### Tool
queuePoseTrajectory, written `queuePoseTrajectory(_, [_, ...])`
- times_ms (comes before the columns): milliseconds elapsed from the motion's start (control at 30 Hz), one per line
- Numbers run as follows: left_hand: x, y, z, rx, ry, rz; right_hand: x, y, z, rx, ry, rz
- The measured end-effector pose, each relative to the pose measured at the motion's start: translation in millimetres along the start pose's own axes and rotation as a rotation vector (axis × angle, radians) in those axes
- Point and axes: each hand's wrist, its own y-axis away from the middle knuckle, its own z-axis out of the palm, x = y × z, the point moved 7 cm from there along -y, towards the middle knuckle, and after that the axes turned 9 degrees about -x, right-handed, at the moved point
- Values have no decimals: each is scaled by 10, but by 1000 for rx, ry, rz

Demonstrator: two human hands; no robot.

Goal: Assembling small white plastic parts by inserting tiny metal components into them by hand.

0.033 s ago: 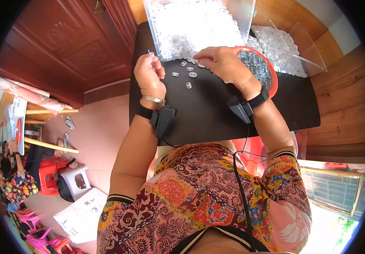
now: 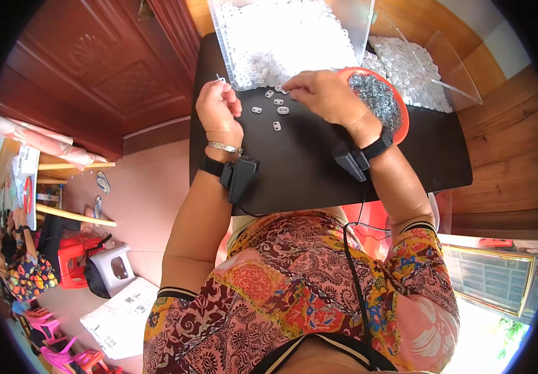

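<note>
One white clip (image 2: 221, 80) I pinch in my left hand (image 2: 218, 107) beside the bin (image 2: 221, 47); before it my right hand (image 2: 329, 98) curls, hold unclear.

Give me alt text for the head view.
The left hand pinches a small white piece above a black tabletop; the right hand is at loose, two-holed white pieces. A clear plastic bin of heaped pieces stands beyond; right, a round red bowl holds metallic grey parts.
</note>
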Motion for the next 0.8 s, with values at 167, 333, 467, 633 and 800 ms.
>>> queuePoseTrajectory(167, [-15, 16, 54, 3, 7, -4, -25, 42, 227, -35, 181, 22])
queuePoseTrajectory(333, [-9, 65, 115, -33, -15, -10, 17, 54, 376, -37, 196, 32])
queuePoseTrajectory(467, [0, 79, 176, -76, -91, 19, 135, -5, 418, -60, 142, 78])
queuePoseTrajectory(633, [8, 129, 263, -118, -94, 35, 184, -10, 408, -33, -144, 130])
queuePoseTrajectory(800, [-3, 185, 366, -216, -231, 25, 244, -28, 402, -97, -785, 228])
